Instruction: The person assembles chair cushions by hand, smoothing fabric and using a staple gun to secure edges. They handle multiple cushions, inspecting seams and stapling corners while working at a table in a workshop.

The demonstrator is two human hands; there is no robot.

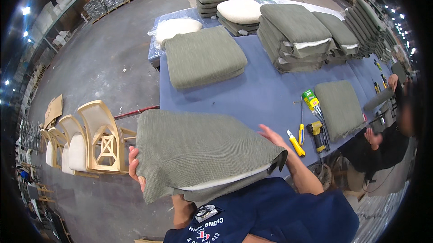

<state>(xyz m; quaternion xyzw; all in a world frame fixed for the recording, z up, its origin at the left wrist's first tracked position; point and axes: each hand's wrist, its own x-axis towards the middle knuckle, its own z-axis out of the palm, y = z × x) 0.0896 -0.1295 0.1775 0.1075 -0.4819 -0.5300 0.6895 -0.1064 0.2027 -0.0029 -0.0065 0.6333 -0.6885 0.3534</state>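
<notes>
In front of my body is a grey-green fabric cushion (203,148), tilted, with a strip of white filling showing along its open near edge. My left hand (135,168) grips its left edge, fingers wrapped around the side. Beside the cushion's right edge, my right hand (274,137) has its fingers stretched out; whether the palm touches the fabric is hidden. Close to that hand on the blue-covered table (198,101) lie a yellow utility knife (296,143), a yellow-handled screwdriver (301,133) and a yellow-and-black staple gun (318,137).
Flat grey-green cushions (205,56) lie stacked ahead, with taller stacks (295,26) at far right. Another cushion (338,107) lies past the tools and a green packet (311,100). A co-worker (383,148) is at the right. Wooden chairs (103,139) stand left.
</notes>
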